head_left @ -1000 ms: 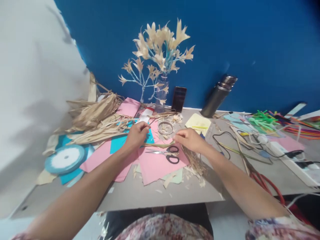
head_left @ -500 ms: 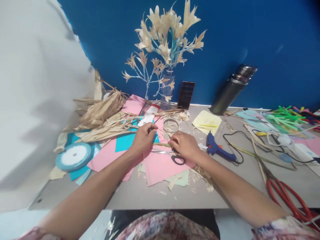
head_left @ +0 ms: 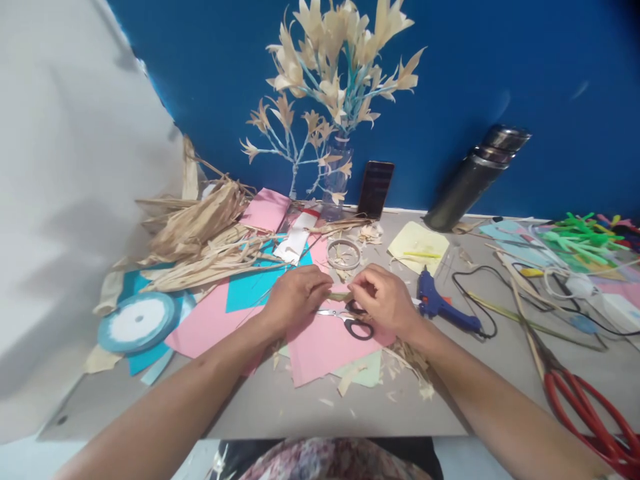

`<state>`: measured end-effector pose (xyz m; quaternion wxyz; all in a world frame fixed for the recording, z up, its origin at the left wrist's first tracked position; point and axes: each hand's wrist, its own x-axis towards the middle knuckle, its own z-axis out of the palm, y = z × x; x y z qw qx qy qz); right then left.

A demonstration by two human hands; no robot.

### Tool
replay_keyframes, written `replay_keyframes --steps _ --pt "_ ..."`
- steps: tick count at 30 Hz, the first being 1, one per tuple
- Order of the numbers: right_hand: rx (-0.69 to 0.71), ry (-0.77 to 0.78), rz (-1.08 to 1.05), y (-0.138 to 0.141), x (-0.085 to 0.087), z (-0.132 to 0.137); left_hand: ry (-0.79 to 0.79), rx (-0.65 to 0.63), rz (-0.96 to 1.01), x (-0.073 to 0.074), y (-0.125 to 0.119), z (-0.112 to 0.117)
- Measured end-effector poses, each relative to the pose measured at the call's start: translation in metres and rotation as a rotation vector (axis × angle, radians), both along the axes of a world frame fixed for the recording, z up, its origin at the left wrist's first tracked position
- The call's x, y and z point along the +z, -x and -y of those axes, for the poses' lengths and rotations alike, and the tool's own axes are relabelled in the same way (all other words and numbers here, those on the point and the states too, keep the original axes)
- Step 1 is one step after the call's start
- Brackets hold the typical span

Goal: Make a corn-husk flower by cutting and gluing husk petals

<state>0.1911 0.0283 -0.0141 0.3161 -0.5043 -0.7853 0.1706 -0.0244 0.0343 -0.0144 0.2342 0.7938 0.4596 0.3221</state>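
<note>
My left hand and my right hand meet over the pink paper, both pinched on a short pale green-tan strip of dried leaf stretched between them. Small black-handled scissors lie on the pink paper directly under my hands. A blue glue gun rests just right of my right hand.
A heap of dried husks lies at the left, with a blue ribbon spool near the left edge. At the back stand a vase of husk flowers, a phone and a dark flask. Red-handled shears, cables and coloured pipe cleaners fill the right.
My hands have drawn close together, shortening the visible strip between them. The right hand slid left over the scissors. The camera has shifted, bringing the glue gun and red shears into view.
</note>
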Motion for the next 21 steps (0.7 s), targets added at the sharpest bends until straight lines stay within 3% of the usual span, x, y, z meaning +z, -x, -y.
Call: replay_keyframes --steps 4,8,15,21 --pt "-0.015 -0.167 -0.050 -0.005 0.003 0.001 0.041 0.047 0.059 -0.001 -0.003 0.003" --pt "0.108 -0.353 0.052 -0.002 0.005 0.006 -0.104 0.014 -0.011 -0.002 -0.006 0.006" --pt "0.163 -0.351 0.322 0.003 -0.007 0.005 -0.304 -0.031 -0.328 0.000 -0.009 0.014" --pt "0.114 -0.267 0.344 0.003 -0.004 0.008 -0.469 -0.048 -0.516 0.003 -0.008 0.019"
